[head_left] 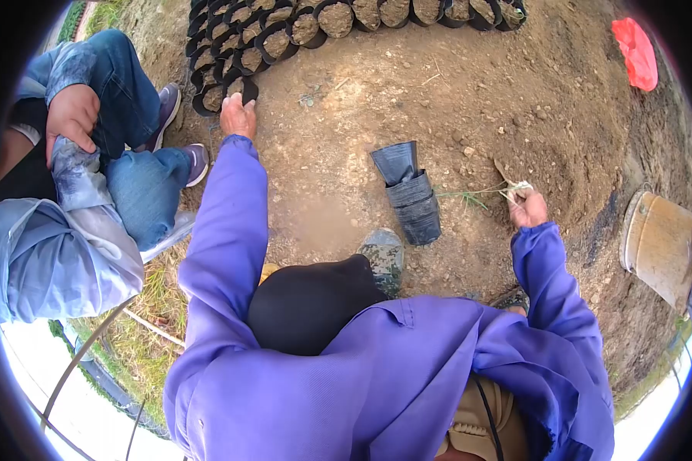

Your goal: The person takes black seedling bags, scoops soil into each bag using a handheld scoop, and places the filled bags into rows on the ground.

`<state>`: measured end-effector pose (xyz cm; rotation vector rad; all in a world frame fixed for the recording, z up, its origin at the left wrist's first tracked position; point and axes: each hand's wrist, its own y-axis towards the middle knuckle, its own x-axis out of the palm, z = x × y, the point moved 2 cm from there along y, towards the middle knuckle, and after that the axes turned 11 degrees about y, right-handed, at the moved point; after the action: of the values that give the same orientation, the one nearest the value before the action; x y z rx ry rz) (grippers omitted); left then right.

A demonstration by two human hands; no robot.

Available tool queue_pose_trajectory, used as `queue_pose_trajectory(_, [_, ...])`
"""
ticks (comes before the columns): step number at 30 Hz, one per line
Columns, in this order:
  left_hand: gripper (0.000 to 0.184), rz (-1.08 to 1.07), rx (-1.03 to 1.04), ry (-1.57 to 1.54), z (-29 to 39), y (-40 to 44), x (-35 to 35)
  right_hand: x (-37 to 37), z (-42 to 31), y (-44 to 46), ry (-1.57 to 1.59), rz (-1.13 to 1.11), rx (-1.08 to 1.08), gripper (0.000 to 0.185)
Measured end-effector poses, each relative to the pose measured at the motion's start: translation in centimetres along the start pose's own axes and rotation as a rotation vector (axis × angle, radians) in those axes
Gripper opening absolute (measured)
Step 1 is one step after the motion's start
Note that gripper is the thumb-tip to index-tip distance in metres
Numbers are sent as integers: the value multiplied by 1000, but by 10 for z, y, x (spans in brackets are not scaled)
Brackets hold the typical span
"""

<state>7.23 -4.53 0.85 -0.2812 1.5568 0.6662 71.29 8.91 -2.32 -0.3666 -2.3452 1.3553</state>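
My left hand (pixel 238 117) reaches forward to the near corner of a block of black nursery bags (pixel 277 44) filled with brown soil. Its fingers are closed at the rim of the end soil-filled bag (pixel 242 86); the fingertips are partly hidden. Off to the right, my right hand (pixel 528 207) pinches an uprooted weed (pixel 477 192) by its pale end. The thin green stems point left, close above the bare soil. Between my hands lies a stack of flattened black nursery bags (pixel 414 206).
A person in jeans (pixel 142 188) crouches at the left, close to my left arm, hands resting near the knees. A dirty bucket (pixel 661 242) lies tipped at the right. Farther back is a red plastic bag (pixel 636 54) on the loose soil (pixel 546 100).
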Motion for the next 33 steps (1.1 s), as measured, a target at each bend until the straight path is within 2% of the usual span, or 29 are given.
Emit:
queue_pose_trajectory(2, [27,-47,3,49,-17,16,14,0,-14,42,104,58,-22,24])
queue_pose_trajectory(3, [30,-49,-41,89,-13,18,8,17,-20,43,176,127,-61,24])
queue_pose_trajectory(5, [37,-77,-114,150,17,17,-12,26,-16,39,155,97,-149,24])
queue_pose_trajectory(7, [54,128,129,238,73,5,-47,22,-11,33,233,21,-118,23])
queue_pose_trajectory(8, [55,130,188,232,101,-5,-53,14,-8,38,268,-9,-111,24])
queue_pose_trajectory(10, [40,-188,265,-34,149,-34,-54,10,-6,35,261,-59,-140,27])
queue_pose_trajectory(12, [27,-952,99,-584,195,-65,-68,20,-6,13,173,-72,-196,24])
queue_pose_trajectory(14, [17,-1022,225,-830,222,-87,-74,29,-6,-10,69,-34,-238,23])
queue_pose_trajectory(16, [15,-1109,346,-645,222,-91,-67,31,-4,-16,2,-9,-247,25])
queue_pose_trajectory(17, [16,-1149,408,-554,222,-93,-62,36,-2,-20,-26,-73,-236,27])
queue_pose_trajectory(18, [16,-1147,242,-700,223,-97,-64,45,-1,-25,-56,-135,-229,29])
queue_pose_trajectory(21, [14,-519,418,-651,229,-87,-90,90,2,-54,-102,-291,-246,32])
queue_pose_trajectory(22, [16,-438,483,-629,228,-83,-94,108,2,-64,-172,-351,-220,35])
queue_pose_trajectory(23, [17,-382,498,-623,228,-81,-95,128,3,-77,-181,-385,-194,45])
queue_pose_trajectory(25, [18,-271,519,-600,229,-79,-97,155,11,-80,-229,-474,-217,46])
queue_pose_trajectory(28, [16,-188,623,-488,230,-75,-84,202,23,-98,-295,-676,-377,46])
queue_pose_trajectory(31, [10,-143,677,-415,231,-78,-69,222,51,-87,-572,-545,-604,45])
queue_pose_trajectory(32, [9,-145,692,-375,230,-79,-67,227,51,-93,-928,-455,-952,45])
queue_pose_trajectory(33, [9,-146,708,-334,229,-81,-65,228,56,-89,-948,-434,-956,45])
